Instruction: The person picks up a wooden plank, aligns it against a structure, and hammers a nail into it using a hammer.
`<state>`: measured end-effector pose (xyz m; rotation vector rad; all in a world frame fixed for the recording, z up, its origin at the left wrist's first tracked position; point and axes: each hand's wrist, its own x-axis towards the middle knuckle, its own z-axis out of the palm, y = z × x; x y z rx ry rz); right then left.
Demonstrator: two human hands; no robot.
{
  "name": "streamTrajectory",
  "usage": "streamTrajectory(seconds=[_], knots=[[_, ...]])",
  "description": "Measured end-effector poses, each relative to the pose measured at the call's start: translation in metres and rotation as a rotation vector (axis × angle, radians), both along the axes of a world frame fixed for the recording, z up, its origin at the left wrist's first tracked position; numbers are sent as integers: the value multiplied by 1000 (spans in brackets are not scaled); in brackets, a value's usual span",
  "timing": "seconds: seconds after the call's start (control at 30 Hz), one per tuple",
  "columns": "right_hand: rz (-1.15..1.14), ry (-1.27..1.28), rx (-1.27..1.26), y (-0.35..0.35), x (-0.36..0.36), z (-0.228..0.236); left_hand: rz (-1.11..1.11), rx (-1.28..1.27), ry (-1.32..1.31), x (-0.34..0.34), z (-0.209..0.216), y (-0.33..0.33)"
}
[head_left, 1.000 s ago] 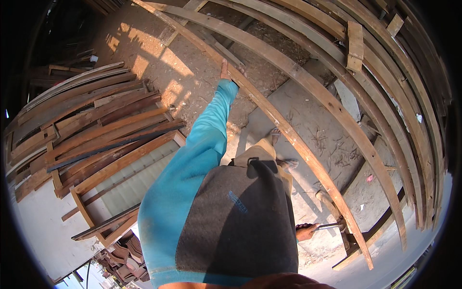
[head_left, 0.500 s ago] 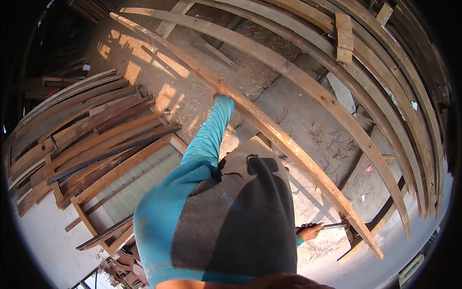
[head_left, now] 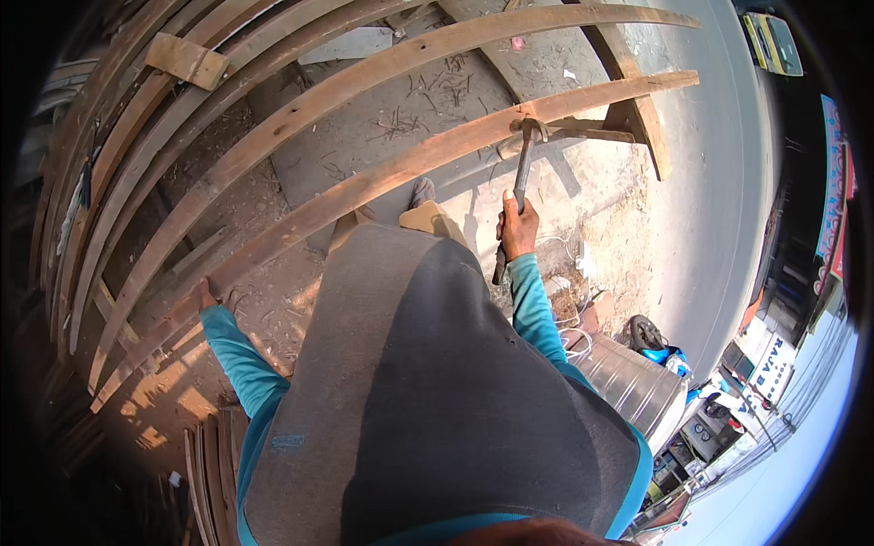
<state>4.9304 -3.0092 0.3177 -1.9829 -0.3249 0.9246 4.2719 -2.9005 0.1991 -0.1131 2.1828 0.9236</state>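
A long wooden plank (head_left: 382,176) runs across in front of me, bent by the lens. My left hand (head_left: 208,294) grips its near edge toward the left end, fingers partly hidden by the wood. Wrapped round the dark handle of a hammer (head_left: 523,173) is my right hand (head_left: 519,227), with the handle's butt showing below the fist. The hammer's head meets the plank's near edge toward its right end; whether it is hooked on or only touching, I cannot tell.
Another long plank (head_left: 364,80) lies beyond, with several more stacked at the far left and a short block (head_left: 187,60) across them. A wooden support (head_left: 628,91) stands under the right ends. A ribbed metal sheet (head_left: 628,373) is at right, beside a road (head_left: 706,209).
The view has swung to the right, bringing the road and the whole hammer into sight. My left hand stays on the plank and my right hand keeps the hammer at its right end.
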Motion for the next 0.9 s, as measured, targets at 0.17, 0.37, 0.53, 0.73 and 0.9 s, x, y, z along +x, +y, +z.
streamTrajectory(seconds=[0.17,0.37,0.53,0.73,0.9], knots=[[-220,-60,7,-39,1,-19,-1055,51,769,134,82,40],[-53,-344,-124,-48,40,-5,-1995,600,647,440,150,61],[204,-456,-302,-44,54,43,-2346,209,665,549,123,82],[809,-887,-171,-47,111,31,-2378,-133,236,570,87,103],[666,-836,-397,-36,132,1,-2329,-99,344,571,85,98]])
